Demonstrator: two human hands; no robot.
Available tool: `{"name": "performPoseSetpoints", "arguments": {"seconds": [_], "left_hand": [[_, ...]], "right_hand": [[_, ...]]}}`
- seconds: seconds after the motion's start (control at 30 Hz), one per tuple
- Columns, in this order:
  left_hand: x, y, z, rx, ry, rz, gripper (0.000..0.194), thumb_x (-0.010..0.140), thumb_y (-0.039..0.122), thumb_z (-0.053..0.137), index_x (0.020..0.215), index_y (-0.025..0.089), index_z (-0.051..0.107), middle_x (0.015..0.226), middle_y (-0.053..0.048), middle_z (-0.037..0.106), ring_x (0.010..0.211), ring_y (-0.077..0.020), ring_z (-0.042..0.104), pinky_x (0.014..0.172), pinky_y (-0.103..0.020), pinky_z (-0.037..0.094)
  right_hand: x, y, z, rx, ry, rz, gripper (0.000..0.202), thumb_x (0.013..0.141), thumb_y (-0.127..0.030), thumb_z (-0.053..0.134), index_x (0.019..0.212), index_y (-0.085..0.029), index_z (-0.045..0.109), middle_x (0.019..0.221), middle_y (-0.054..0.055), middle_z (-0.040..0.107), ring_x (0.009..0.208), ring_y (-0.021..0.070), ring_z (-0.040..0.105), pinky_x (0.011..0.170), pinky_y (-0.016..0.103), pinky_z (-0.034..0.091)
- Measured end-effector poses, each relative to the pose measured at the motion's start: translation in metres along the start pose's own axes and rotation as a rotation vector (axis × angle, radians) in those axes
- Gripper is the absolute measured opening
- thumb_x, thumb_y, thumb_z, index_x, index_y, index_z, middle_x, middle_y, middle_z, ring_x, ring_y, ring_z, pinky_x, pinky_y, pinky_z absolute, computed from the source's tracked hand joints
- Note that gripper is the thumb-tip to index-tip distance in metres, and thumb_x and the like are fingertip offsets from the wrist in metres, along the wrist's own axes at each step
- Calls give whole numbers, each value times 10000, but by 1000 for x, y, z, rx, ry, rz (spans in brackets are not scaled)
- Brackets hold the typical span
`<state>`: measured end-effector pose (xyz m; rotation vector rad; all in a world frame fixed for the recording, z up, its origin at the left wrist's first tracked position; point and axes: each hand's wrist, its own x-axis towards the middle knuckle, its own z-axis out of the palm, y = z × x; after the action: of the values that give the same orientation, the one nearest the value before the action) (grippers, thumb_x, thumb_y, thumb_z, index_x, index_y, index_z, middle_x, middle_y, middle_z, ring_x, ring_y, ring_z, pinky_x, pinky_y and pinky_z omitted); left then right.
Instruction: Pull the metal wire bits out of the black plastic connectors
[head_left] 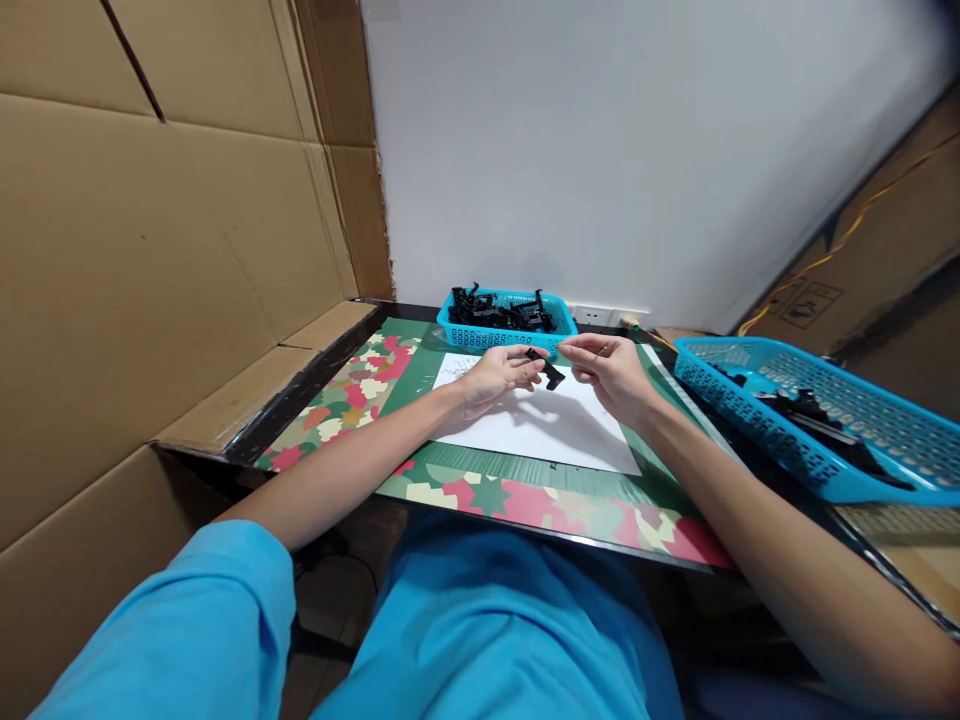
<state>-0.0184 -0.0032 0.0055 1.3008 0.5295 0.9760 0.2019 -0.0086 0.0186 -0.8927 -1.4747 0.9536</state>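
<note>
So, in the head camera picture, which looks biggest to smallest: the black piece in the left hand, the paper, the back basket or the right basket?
1. Right basket
2. Paper
3. Back basket
4. Black piece

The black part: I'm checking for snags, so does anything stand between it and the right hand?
Nothing visible does. The black part is in the left hand, with only open air between it and the right hand. The blue basket sits beyond both.
</note>
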Motion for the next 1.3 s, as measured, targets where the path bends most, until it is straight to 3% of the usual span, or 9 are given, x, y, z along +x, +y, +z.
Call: {"name": "performPoseSetpoints", "arguments": {"seconds": [0.23, 0.43, 0.53, 0.63, 0.7, 0.8, 0.93, 1.17, 1.3], "left_hand": [[-1, 2, 4, -23, 55, 34, 189, 949, 305, 793, 997, 143, 709, 1024, -115, 743, 930, -188, 722, 889, -342, 555], [0, 3, 2, 14, 59, 51, 313, 1008, 445, 710, 973, 139, 656, 1116, -154, 767, 936, -189, 739, 900, -366, 559], [2, 3, 2, 72, 79, 42, 360, 1039, 507, 638, 934, 164, 614, 882, -94, 761, 803, -165, 714, 772, -301, 520], [0, 4, 5, 104, 65, 17, 315, 1061, 447, 604, 910, 172, 627, 635, -16, 645, 615, -132, 614, 642, -265, 444], [-3, 6, 9, 107, 31, -6, 267, 1046, 395, 624, 922, 162, 662, 577, 5, 590, 545, -119, 544, 574, -259, 391], [-8, 8, 13, 91, 11, -19, 237, 1033, 371, 628, 953, 155, 681, 558, 28, 541, 480, -92, 425, 494, -246, 273], [-11, 7, 15, 40, 15, -28, 214, 1021, 351, 625, 959, 151, 670, 565, 43, 507, 456, -71, 337, 467, -241, 183], [-9, 5, 13, -38, 10, -59, 208, 999, 341, 647, 932, 146, 667, 579, 41, 505, 457, -67, 322, 461, -236, 168], [-8, 3, 11, -80, 7, -63, 213, 1016, 341, 615, 998, 136, 672, 587, 48, 490, 460, -71, 338, 463, -230, 191]], "right_hand": [[0, -3, 1, 21, -37, 8, 362, 755, -493, 933, 892, -194, 784, 653, -26, 486, 557, 105, 323, 505, 317, 239], [-2, -9, 2, 49, -46, 5, 341, 800, -482, 901, 908, -198, 747, 659, -46, 420, 553, 98, 277, 499, 308, 205], [-2, -12, 2, 45, -73, 15, 353, 791, -490, 906, 903, -203, 736, 651, -50, 418, 547, 97, 286, 490, 305, 210], [-3, -12, 2, 52, -104, 21, 338, 800, -472, 907, 906, -197, 743, 640, -49, 421, 544, 94, 298, 485, 303, 206], [-4, -11, 2, 42, -111, 13, 319, 808, -454, 906, 909, -193, 754, 640, -42, 450, 539, 91, 307, 482, 300, 207], [-6, -10, 4, -38, -106, -15, 330, 819, -481, 889, 922, -190, 773, 720, 14, 620, 526, 85, 331, 469, 296, 238], [-7, -9, 6, -218, -67, -57, 376, 854, -551, 833, 930, -185, 789, 859, 83, 749, 529, 97, 396, 467, 294, 314], [-8, -7, 8, -430, -10, -227, 335, 899, -510, 793, 955, -180, 792, 652, 4, 543, 588, 142, 446, 532, 305, 377], [-11, -8, 9, -501, -4, -259, 328, 939, -484, 747, 965, -162, 808, 641, 1, 528, 573, 131, 403, 518, 305, 325]]}}
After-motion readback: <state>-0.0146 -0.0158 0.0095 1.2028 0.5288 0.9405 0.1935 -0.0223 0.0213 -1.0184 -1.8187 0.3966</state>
